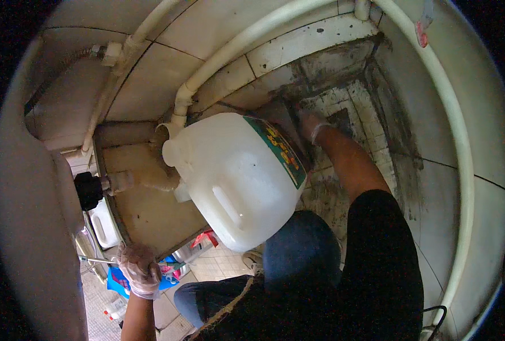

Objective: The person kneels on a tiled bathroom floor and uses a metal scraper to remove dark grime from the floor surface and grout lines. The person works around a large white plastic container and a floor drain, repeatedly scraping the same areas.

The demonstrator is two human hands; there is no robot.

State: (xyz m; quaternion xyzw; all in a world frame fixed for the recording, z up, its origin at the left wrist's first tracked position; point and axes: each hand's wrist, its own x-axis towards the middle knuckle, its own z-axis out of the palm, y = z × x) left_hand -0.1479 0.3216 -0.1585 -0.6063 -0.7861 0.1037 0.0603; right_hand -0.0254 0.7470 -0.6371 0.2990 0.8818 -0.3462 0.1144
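A large white plastic jug (235,187) with a moulded handle and a green label leans in the middle, its neck pointing left. Beyond it, my right hand (311,126) in a clear glove reaches to the dirty tiled floor of the corner. Its fingers look curled beside a dark flat piece (281,120); the jug and shadow hide part of this. At the lower left, my gloved left hand (140,271) is closed at the near corner of a brown slab (150,196). A thin metal rod (97,260) runs up to it; what the fingers grip is unclear.
Cream pipes (463,148) curve along the tiled walls. A drain fitting with a black knob (87,190) juts over the slab. Blue packaging (118,282), a red wrapper (206,238) and a white container (103,226) lie lower left. My bent knee (301,244) is close to the jug.
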